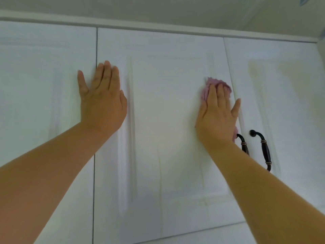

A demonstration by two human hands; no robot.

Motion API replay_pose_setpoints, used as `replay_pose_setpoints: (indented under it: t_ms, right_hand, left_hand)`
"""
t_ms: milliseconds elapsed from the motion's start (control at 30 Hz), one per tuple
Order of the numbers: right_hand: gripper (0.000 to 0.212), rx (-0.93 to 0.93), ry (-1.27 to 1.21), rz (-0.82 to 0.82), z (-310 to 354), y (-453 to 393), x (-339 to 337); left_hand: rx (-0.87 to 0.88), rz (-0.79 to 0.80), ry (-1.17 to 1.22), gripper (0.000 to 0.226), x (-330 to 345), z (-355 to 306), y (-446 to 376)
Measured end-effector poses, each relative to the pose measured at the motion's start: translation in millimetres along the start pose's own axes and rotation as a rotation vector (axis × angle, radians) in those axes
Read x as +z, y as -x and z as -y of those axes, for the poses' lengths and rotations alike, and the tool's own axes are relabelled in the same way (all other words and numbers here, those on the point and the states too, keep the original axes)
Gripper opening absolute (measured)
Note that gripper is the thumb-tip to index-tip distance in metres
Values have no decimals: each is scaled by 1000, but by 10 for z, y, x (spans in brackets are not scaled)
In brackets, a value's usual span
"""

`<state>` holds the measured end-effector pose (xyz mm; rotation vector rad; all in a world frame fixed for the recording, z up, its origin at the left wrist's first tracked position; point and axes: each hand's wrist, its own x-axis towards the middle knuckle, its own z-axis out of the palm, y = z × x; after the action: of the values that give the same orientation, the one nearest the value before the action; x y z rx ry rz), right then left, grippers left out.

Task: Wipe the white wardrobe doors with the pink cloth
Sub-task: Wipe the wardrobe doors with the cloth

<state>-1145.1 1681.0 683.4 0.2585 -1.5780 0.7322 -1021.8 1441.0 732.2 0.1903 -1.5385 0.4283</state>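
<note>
My right hand [217,111] presses the pink cloth [209,85] flat against the middle door [167,111] of the white wardrobe, fingers straight and laid over the cloth, thumb spread out toward the seam on the right. The cloth bunches out above my fingertips, and a bit of it shows again below my wrist, beside the near handle [243,143]. It sits high on the door's right side, just left of the gap to the right door [281,103].

My left hand [101,99] lies open and flat on the wardrobe, fingers straight and holding nothing; it spans the seam between the left door [44,85] and the middle one, thumb on the left door. Both my bare forearms reach up from the bottom corners.

Two dark curved handles hang either side of the right seam; the far handle [263,148] is on the right door, and my right forearm partly hides the near one. A white cornice [158,26] runs along the top of the doors under the ceiling [158,7].
</note>
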Motion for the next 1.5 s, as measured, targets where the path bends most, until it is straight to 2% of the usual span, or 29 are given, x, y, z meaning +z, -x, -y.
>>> replay_pose_setpoints:
  t_ms: [67,100,167,233,300,333,400,533,600,667,767,867,967,1267,1400,1500]
  right_hand:
    - [57,4,-13,-22,276,183,63]
    - [58,-57,-36,-31,462,298,89]
    - [58,-268,-91,-23,841,580,133]
    - [58,-520,-99,56,1089,838,146]
    - [58,-710,-65,138,1024,903,115]
    - [57,-744,-56,150,885,849,89]
    - [54,-638,-49,122,517,675,47]
    - [54,-161,-55,69,-127,475,-34]
    - [55,-91,-38,45,-115,557,-31]
    - [54,-127,-31,14,93,646,-10]
    - [56,-338,-104,73,622,607,43]
    - [56,-480,-126,133,1103,313,68]
    - [55,-541,-92,168,1398,-30,92]
    - [62,-551,1,117,1874,-702,161]
    - [59,-553,-7,116,1835,-473,165]
    - [59,-523,-73,125,1729,44,154]
  left_hand:
    - [-13,-9,23,60,2,-21,4]
    - [-15,-17,48,59,2,-27,9]
    - [-16,-34,110,57,0,-22,2]
    - [-21,-41,151,55,-21,12,-16]
    - [-17,-43,163,54,-32,48,-18]
    - [-5,-42,164,54,-37,50,-5]
    - [23,-37,159,54,-55,40,18]
    - [31,-32,143,53,-103,19,122]
    - [56,-31,149,52,-144,28,208]
    - [64,-16,157,52,-185,100,282]
    - [84,1,127,54,-240,275,355]
    - [115,-1,105,56,-264,377,361]
    - [111,-17,100,54,-225,389,391]
    - [100,-109,215,57,-47,364,464]
    - [108,-96,240,56,-75,431,431]
    - [44,-74,302,55,-143,408,487]
